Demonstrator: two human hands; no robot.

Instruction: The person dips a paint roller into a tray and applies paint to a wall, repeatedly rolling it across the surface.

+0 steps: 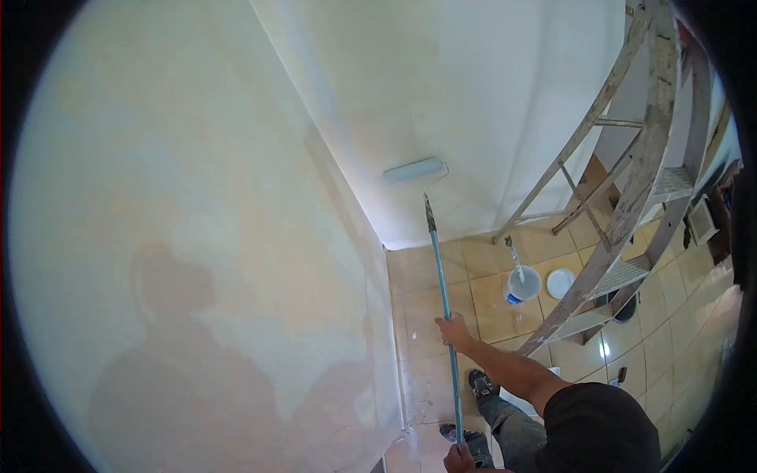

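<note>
held the pole [441, 276] in both hands, well left of the ladder [631, 205]. right hand [453, 329] wrapped high on the shaft, grip closed full round it, arm stretched out from a black sleeve. left hand [461, 459] lower down at the bottom edge of view, left of the ladder's foot, grip also closed on the pole, though partly cut off by the frame. ran the teal pole upward and slightly away from the ladder, to a wire frame and the roller [414, 169]. lay the pale roller flat against the far wall [473, 87], touching it, up and to the left of the ladder's lower rungs; darker, damper-looking patches showed on the wall about it.

leaned the paint-spattered wooden ladder up the right of the view, feet on the tiled floor [489, 307]. sat a white bucket [523, 284] with a blue label on the tiles just left of the ladder's foot, a stick [514, 256] standing tilted in it. lay a round white lid [561, 282] between that bucket and the ladder, just beside both. stood a dark bucket [627, 307] under the ladder's lower steps, half hidden by a rail.

planted two dark shoes [481, 385] on the tiles left of the ladder, near the pole's lower half, grey trouser legs above them. fell a head-and-shoulders shadow [173, 331] on the side wall, far left of the ladder.
</note>
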